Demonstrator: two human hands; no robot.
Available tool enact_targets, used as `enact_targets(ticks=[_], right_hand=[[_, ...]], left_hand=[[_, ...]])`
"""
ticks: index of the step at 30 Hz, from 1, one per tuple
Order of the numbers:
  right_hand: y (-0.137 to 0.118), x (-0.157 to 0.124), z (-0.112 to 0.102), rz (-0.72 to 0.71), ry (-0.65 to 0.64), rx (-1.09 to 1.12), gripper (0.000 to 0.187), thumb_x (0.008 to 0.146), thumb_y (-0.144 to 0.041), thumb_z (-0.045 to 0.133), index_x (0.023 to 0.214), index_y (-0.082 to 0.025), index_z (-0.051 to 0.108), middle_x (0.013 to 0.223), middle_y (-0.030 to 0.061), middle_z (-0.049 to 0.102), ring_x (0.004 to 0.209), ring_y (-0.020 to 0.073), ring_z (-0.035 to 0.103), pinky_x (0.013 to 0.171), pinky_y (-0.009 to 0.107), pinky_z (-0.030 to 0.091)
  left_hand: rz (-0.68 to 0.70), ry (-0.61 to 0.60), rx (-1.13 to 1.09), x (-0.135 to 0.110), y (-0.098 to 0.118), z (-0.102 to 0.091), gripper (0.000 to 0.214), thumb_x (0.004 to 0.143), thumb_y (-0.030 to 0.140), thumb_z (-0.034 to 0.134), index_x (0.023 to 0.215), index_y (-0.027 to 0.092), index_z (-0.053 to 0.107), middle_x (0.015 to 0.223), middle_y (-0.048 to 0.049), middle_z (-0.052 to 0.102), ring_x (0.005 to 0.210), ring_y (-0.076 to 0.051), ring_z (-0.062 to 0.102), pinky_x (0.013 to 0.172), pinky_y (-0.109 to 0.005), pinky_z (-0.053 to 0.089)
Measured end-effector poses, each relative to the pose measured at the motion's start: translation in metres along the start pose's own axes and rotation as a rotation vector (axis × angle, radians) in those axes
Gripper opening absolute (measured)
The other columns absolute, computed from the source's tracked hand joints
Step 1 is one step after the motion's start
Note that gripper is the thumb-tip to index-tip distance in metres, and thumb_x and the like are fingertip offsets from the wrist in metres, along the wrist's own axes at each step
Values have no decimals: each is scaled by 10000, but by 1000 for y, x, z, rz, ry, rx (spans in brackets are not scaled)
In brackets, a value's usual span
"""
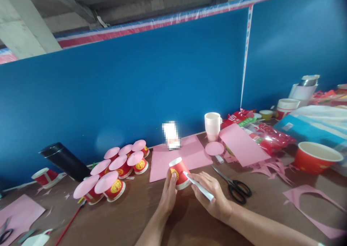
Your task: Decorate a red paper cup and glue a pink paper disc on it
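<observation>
Tilted in my left hand (168, 192) is a red paper cup (182, 173) with a yellow emblem and white ends; my fingers grip its left side. My right hand (213, 195) is closed around a white marker pen (202, 190), whose tip meets or nearly meets the cup's red side. Behind the cup lies a pink paper sheet (162, 165). To the right of my right hand rest black-handled scissors (238, 190). A pink paper disc (214, 148) sits farther back, near a stack of white paper cups (212, 124).
Left, several red cups (115, 191) carry shallow pink cone tops, near a black bottle (66, 161). Right are a pink sheet (244, 144), paper scraps, red packets (276, 139), a large red paper bowl (311, 162) and a pink offcut (300, 199). A blue partition (151, 87) stands behind.
</observation>
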State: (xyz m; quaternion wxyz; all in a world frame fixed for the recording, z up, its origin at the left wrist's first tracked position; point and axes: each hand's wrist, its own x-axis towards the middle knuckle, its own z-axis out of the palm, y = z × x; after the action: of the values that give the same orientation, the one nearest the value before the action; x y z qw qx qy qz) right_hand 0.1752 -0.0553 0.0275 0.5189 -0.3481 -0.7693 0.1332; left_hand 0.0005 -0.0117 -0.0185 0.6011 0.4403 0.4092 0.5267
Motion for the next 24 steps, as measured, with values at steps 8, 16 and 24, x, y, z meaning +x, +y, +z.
enact_targets(ticks=[8, 16, 24], right_hand=[[1, 1, -2, 5, 1, -2, 320, 860, -192, 423, 1162, -195, 529, 927, 87, 643, 726, 186, 575, 694, 334, 468], [0, 4, -4, 8, 2, 1, 313, 861, -215, 415, 1147, -190, 539, 838, 74, 630, 695, 187, 560, 699, 341, 463], [-1, 6, -5, -20, 42, 24, 307, 862, -199, 426, 1146, -194, 543, 880, 87, 641, 704, 185, 568, 699, 339, 471]], left_hand=[[11, -23, 148, -8, 16, 7, 559, 800, 521, 486, 1282, 246, 423, 1297, -85, 518, 1254, -277, 398, 1033, -434, 319], [60, -36, 217, -11, 20, 10, 570, 797, 510, 497, 1286, 227, 425, 1311, -92, 502, 1256, -279, 392, 1042, -418, 305], [27, -12, 291, -16, 29, 15, 568, 816, 494, 478, 1302, 208, 408, 1427, -80, 349, 1335, -264, 249, 1085, -395, 225]])
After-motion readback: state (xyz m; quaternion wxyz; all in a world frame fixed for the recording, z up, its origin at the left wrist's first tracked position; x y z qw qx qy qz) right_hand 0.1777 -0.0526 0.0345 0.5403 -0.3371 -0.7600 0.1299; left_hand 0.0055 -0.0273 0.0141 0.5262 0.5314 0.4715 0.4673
